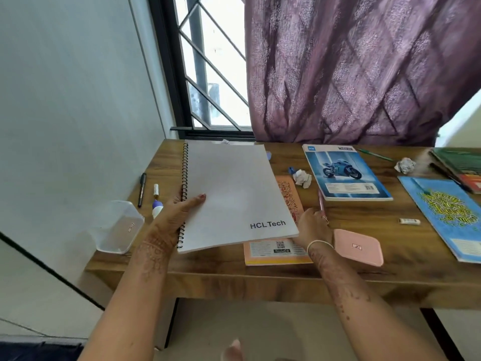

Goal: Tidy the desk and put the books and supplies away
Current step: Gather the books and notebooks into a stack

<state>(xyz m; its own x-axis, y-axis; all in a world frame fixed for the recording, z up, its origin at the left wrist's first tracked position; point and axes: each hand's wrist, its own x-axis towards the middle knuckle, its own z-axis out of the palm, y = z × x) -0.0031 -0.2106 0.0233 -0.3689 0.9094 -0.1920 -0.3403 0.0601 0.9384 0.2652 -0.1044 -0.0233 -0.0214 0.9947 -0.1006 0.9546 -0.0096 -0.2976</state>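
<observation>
The left hand (179, 212), at centre left of the frame, grips the spiral notebook (234, 196) by its coil edge, thumb lying across the white cover and fingers hidden beneath. The notebook is tilted up off the table (234, 277), its lower right corner hanging over the orange book (276, 252).

Left of the hand, near the table's left edge, stand a clear plastic box (117, 225), a black pen (141, 190) and a small glue bottle (157, 204).

The right hand (312, 225) sits just beside the notebook's lower right corner. Its fingers are turned away, close to a pink pen (321, 204), and I cannot tell whether it holds anything or only steadies the cover.

Further right lie a crumpled paper (302, 178), a pink case (358, 247), the motorcycle notebook (346, 173), a second paper ball (404, 165), a small white tube (409, 221) and a blue book (447, 217), with more books (463, 165) at the right edge.

The step in hand looks like gathering the books, starting with the largest; nearly everything else is unsorted, so the task seems early. The next move likely calls for setting the notebook squarely onto another book to begin a pile, or sliding the orange book under it, with spines and edges aligned. The loose pens, the tube and the glue would suit the clear box, and the paper balls need binning.
</observation>
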